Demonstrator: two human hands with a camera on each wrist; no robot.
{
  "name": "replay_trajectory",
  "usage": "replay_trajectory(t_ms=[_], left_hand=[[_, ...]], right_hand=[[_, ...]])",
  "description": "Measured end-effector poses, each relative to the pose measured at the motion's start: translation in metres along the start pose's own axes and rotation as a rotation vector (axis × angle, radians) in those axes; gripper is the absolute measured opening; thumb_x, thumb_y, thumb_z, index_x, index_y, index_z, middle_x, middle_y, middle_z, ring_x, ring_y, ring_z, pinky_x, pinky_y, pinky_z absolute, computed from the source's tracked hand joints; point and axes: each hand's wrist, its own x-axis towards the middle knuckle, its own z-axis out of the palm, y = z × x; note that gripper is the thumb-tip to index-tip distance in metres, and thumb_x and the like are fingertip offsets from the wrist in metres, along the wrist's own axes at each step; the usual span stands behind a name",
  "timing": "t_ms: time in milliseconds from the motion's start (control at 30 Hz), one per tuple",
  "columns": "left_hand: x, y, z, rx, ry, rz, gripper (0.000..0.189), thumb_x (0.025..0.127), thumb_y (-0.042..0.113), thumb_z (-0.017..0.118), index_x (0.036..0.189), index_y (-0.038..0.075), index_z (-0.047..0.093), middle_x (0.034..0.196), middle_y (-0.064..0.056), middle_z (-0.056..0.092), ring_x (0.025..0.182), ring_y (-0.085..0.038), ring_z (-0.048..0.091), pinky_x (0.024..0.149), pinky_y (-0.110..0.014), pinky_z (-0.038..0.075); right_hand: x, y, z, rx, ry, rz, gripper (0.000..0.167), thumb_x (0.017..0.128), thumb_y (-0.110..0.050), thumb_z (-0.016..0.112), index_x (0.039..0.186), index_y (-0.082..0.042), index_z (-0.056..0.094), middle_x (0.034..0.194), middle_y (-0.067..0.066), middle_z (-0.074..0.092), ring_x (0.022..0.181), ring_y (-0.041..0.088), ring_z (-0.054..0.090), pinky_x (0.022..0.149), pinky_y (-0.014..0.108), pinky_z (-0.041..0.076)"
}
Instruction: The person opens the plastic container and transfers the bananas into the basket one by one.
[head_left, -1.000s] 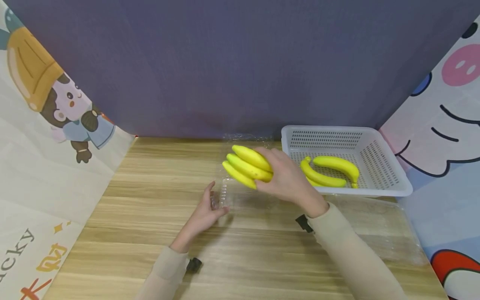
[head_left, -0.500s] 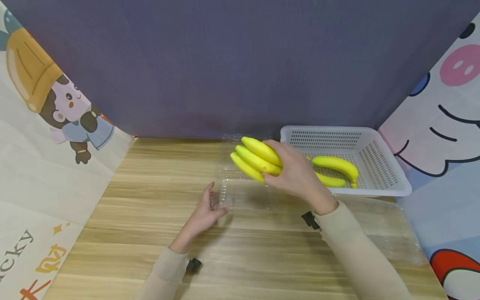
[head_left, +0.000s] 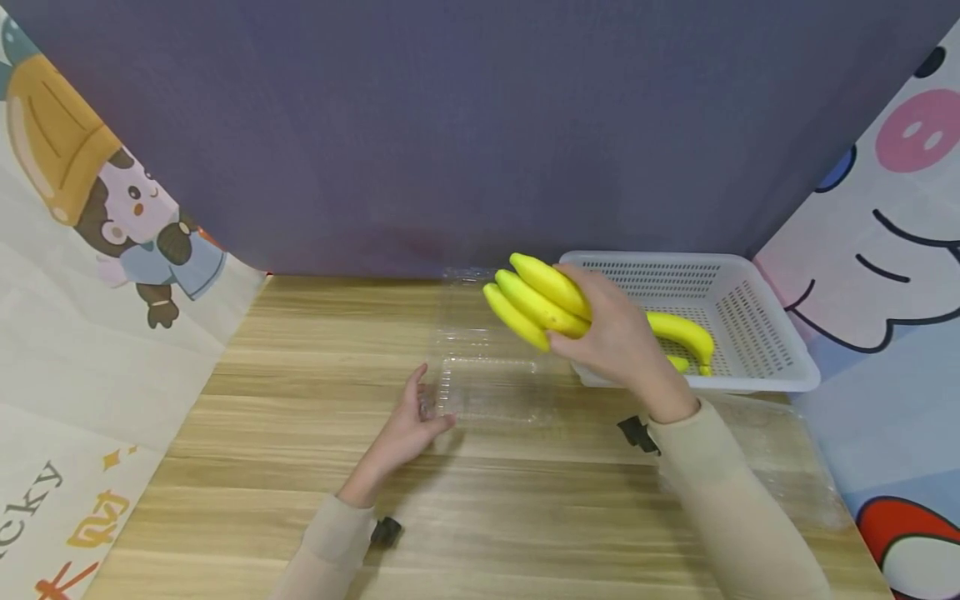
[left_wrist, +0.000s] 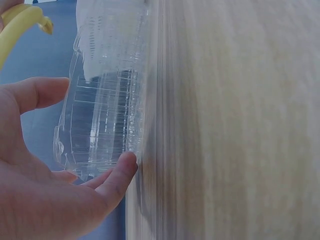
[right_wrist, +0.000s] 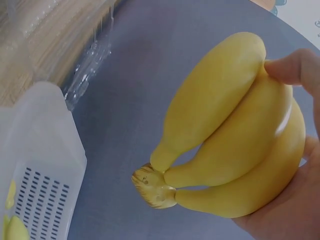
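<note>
A bunch of yellow bananas (head_left: 536, 300) hangs in the air over the left rim of the white basket. My right hand (head_left: 618, 329) grips it, thumb on the near side; the right wrist view shows the stem end of the bunch (right_wrist: 235, 130) pointing away from the palm. My left hand (head_left: 401, 429) is at the left end of a clear plastic box (head_left: 491, 387) on the table. In the left wrist view, its fingertips (left_wrist: 127, 162) touch the lower side of the box (left_wrist: 102, 115), thumb spread near the rim.
The white perforated basket (head_left: 776, 337) stands at the back right with more bananas (head_left: 682, 333) in it, partly behind my right hand. Another clear plastic piece (head_left: 787, 475) lies in front of it, partly under the right forearm. A dark panel (head_left: 480, 142) closes off the table's back edge.
My right hand has carried the banana bunch right and slightly back, from above the clear box toward the basket. The left hand and the box have stayed in place.
</note>
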Motion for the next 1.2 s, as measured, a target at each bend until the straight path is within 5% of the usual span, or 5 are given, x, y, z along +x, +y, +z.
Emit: replay_trajectory(t_ms=[300, 600, 1200], left_hand=[[0.0, 0.001, 0.001, 0.01, 0.001, 0.001, 0.104, 0.087, 0.021, 0.078, 0.163, 0.012, 0.007, 0.156, -0.033, 0.028, 0.133, -0.053, 0.044, 0.108, -0.066, 0.039], [0.0, 0.002, 0.0, 0.012, 0.004, 0.009, 0.104, 0.087, 0.02, 0.078, 0.163, 0.012, 0.008, 0.155, -0.033, 0.029, 0.133, -0.053, 0.044, 0.109, -0.066, 0.039], [0.002, -0.002, -0.001, 0.017, -0.004, 0.017, 0.105, 0.087, 0.021, 0.079, 0.163, 0.012, 0.008, 0.155, -0.034, 0.028, 0.133, -0.054, 0.044, 0.108, -0.066, 0.04]], right_hand=[[-0.001, 0.006, -0.011, -0.001, 0.069, -0.002, 0.076, 0.077, -0.022, 0.079, 0.147, -0.015, 0.05, 0.129, 0.009, 0.06, 0.1, 0.025, 0.053, 0.08, 0.044, 0.046], [0.0, 0.014, -0.033, -0.014, 0.047, 0.089, 0.077, 0.08, -0.023, 0.076, 0.15, -0.014, 0.045, 0.126, 0.011, 0.057, 0.1, 0.028, 0.051, 0.084, 0.047, 0.043], [-0.005, 0.033, -0.047, -0.097, 0.042, 0.131, 0.081, 0.081, -0.026, 0.076, 0.153, -0.012, 0.042, 0.13, 0.015, 0.056, 0.101, 0.032, 0.05, 0.085, 0.051, 0.043]])
